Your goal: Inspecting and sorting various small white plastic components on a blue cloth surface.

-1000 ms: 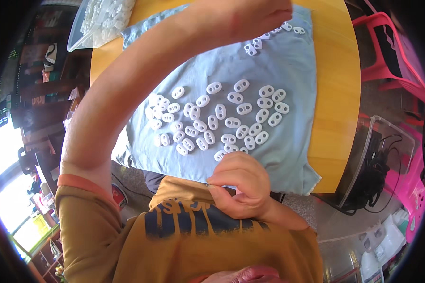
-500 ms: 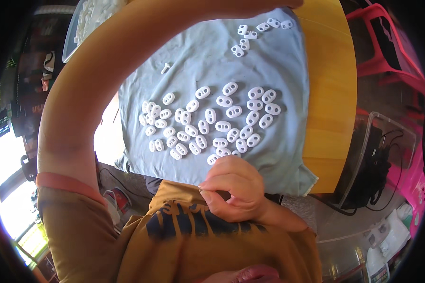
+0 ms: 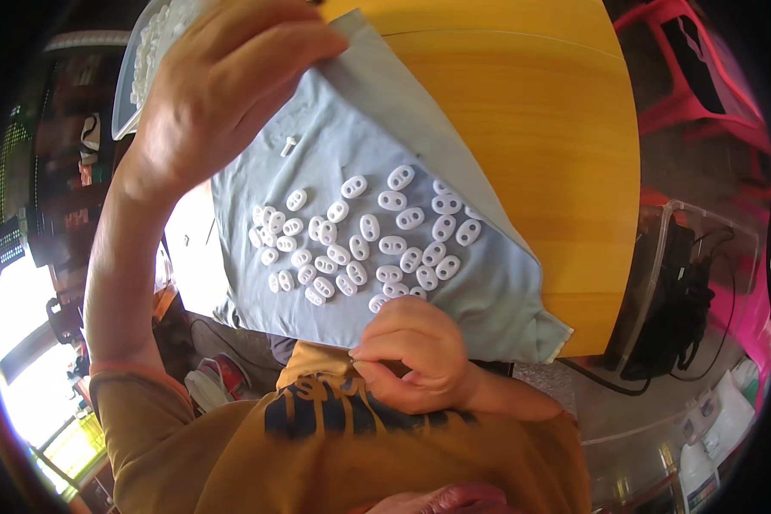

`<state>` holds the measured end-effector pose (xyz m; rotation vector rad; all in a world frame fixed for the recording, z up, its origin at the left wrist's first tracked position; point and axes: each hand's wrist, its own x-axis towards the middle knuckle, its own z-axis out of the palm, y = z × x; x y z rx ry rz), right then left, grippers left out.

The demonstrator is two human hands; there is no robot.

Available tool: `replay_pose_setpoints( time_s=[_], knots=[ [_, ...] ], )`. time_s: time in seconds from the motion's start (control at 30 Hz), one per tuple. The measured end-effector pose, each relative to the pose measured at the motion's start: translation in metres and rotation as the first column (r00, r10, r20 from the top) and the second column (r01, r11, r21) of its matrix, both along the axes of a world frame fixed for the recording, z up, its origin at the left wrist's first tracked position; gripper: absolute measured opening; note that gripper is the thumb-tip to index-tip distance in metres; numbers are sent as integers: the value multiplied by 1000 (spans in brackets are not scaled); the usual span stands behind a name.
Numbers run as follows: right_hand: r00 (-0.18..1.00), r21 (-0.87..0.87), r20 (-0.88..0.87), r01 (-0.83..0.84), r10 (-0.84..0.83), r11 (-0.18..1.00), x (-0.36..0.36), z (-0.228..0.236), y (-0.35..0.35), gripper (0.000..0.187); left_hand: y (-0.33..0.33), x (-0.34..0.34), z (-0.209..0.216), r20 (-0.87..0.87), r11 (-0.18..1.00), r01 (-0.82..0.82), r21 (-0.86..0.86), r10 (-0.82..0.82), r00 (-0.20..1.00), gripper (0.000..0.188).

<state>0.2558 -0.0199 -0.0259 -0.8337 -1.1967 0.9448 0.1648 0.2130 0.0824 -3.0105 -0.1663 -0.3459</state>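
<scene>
My left hand (image 3: 236, 86) is closed on the far part of a light blue-grey cloth (image 3: 265, 304), raised and pulled over toward the left. The cloth slants in a fold down to its near right corner. Many white oval cord locks (image 3: 369, 227), each with two holes, lie scattered on it; the rightmost ones are partly covered by the fold. A small white peg-like piece (image 3: 289, 146) lies apart, below my left hand. At the near edge of the cloth my right hand (image 3: 415, 355) is closed in a pinch; what its fingertips hold is too small to make out.
Under the cloth is a yellow wooden table (image 3: 574, 171). A clear tub (image 3: 127, 111) of white pieces stands at the far left. Beyond the table's right side are a pink chair (image 3: 694, 111) and a transparent box (image 3: 660, 291) with black items and cables.
My left hand has come back left from the far right with the cloth, folding its right side over. The far group of cord locks is now out of sight. My right hand has barely shifted.
</scene>
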Motion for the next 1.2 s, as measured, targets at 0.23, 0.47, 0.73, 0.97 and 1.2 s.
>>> replay_pose_setpoints(
  time_s=[0.23,0.47,0.73,0.97,1.2],
  knots=[
    [999,-23,25,-25,26,999,-2,5,-1,21,20,67,-7,214,994,87,-59,-72,974,17],
    [1000,-46,3,14,-14,999,-2,3,-1,20,18,73,-29,295,939,161,-303,-69,953,19],
    [1000,-7,26,-7,7,1000,-2,4,2,22,-16,-17,-56,43,910,-169,-379,199,979,19],
    [997,18,74,13,-15,1000,-6,3,0,22,-20,-20,-75,-29,883,-231,-409,241,970,21],
    [994,5,104,27,-28,1000,-8,2,-3,21,-15,-8,-56,-247,778,-346,-524,250,936,13]
  ],
)
